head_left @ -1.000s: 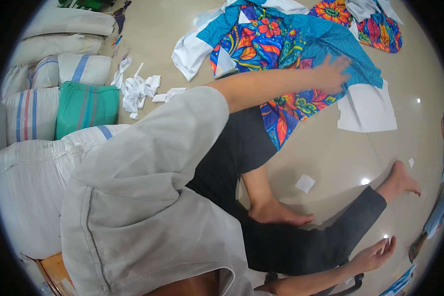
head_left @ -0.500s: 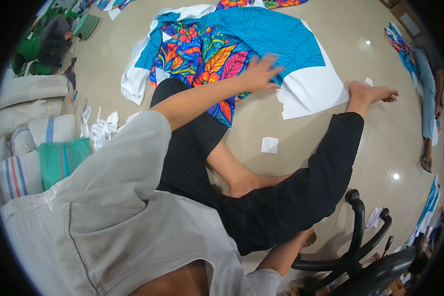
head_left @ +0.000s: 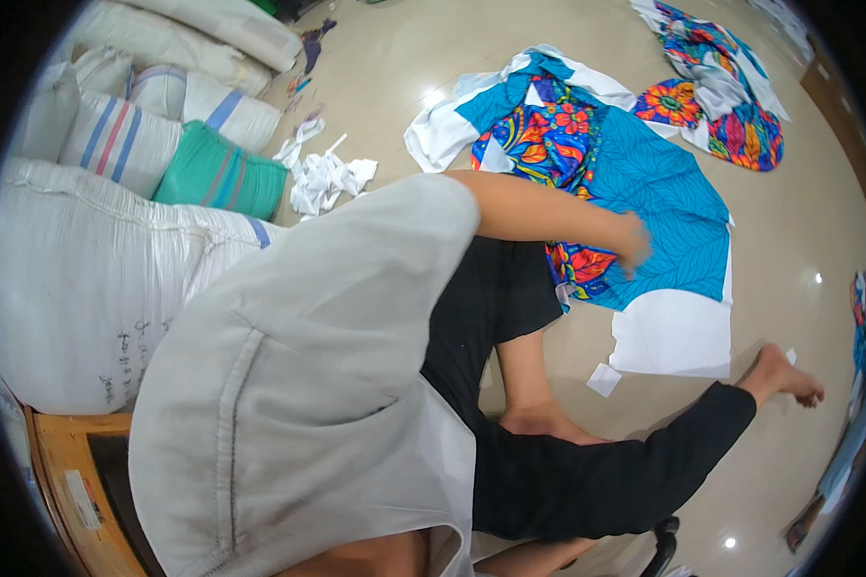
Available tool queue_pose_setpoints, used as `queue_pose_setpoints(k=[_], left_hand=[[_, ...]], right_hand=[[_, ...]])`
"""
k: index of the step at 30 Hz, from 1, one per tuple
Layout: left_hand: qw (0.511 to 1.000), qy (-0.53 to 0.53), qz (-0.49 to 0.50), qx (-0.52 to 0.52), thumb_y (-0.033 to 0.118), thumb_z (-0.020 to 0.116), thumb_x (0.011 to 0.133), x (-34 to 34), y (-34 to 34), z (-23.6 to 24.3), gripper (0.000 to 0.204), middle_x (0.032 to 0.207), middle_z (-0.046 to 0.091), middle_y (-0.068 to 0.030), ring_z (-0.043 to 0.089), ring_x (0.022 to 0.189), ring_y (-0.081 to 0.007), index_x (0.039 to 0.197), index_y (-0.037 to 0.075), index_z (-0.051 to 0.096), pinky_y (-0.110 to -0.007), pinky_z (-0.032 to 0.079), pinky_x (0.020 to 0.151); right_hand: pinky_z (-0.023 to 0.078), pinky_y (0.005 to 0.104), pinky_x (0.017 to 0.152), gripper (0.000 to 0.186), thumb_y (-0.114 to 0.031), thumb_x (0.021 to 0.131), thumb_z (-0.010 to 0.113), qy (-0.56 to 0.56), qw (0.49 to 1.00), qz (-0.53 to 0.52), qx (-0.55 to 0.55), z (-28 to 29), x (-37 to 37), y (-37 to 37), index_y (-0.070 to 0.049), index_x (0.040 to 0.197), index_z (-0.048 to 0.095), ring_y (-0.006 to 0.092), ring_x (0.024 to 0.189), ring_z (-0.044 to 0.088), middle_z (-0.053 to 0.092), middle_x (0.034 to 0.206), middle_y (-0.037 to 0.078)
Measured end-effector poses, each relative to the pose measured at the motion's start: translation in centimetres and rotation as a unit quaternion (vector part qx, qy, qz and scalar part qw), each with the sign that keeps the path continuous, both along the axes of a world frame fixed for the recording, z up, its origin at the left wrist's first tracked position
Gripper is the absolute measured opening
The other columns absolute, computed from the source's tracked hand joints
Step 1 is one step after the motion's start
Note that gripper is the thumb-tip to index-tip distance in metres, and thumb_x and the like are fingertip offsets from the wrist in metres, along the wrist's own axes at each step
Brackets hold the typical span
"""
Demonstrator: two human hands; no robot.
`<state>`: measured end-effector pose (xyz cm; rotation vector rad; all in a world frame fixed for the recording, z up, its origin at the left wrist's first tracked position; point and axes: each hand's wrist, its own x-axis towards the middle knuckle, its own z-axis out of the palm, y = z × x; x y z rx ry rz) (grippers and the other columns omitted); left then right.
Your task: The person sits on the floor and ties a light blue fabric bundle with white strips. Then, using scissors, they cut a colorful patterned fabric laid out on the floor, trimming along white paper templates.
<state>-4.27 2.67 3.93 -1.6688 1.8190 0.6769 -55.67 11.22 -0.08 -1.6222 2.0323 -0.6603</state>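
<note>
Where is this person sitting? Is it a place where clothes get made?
Probably yes, a small garment workroom or storeroom. Bright flower-print fabric pieces lie spread on the shiny floor, white cloth scraps are scattered about, and big stuffed sacks are piled at one side. One hand rests on the fabric.

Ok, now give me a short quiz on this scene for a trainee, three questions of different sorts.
1. True or false: the left hand reaches out to the blue flowered cloth spread on the floor.
2. What lies on the floor between the sacks and that cloth? A) a heap of white scraps B) scissors C) a shoe
3. Fill in: the bundle wedged among the sacks is ___ in colour.

Key: 1 true; 2 A; 3 green.
</note>
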Motion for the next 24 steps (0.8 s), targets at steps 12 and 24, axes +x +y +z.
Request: queue_pose_setpoints(k=[12,24], left_hand=[[0.907,0.098,0.197,-0.358,0.075,0.048,0.070,7.9,-8.2,-7.8,0.094,0.151,-0.001,-0.0188,-0.004,0.137,-0.0431,0.144,0.024,0.020,-0.074,0.005,0.096],[0.941,0.136,0.143,-0.276,0.069,0.066,0.057,-1.4,8.0,-6.2,0.111,0.150,-0.005,-0.0207,-0.010,0.135,-0.0452,0.145,0.022,0.017,-0.077,0.001,0.093]], right_hand=[[0.033,0.0163,0.045,0.031,-0.034,0.093,0.049,-0.058,0.998,0.023,-0.007,7.8,0.4,0.0,-0.011,0.073,0.043,0.0060,0.051,0.038,0.041,0.064,0.002],[0.023,0.0200,0.042,0.039,-0.040,0.087,0.061,-0.490,0.826,0.045,0.276,11.3,24.2,2.8,-0.014,0.067,0.040,0.0055,0.045,0.028,0.030,0.056,-0.005]])
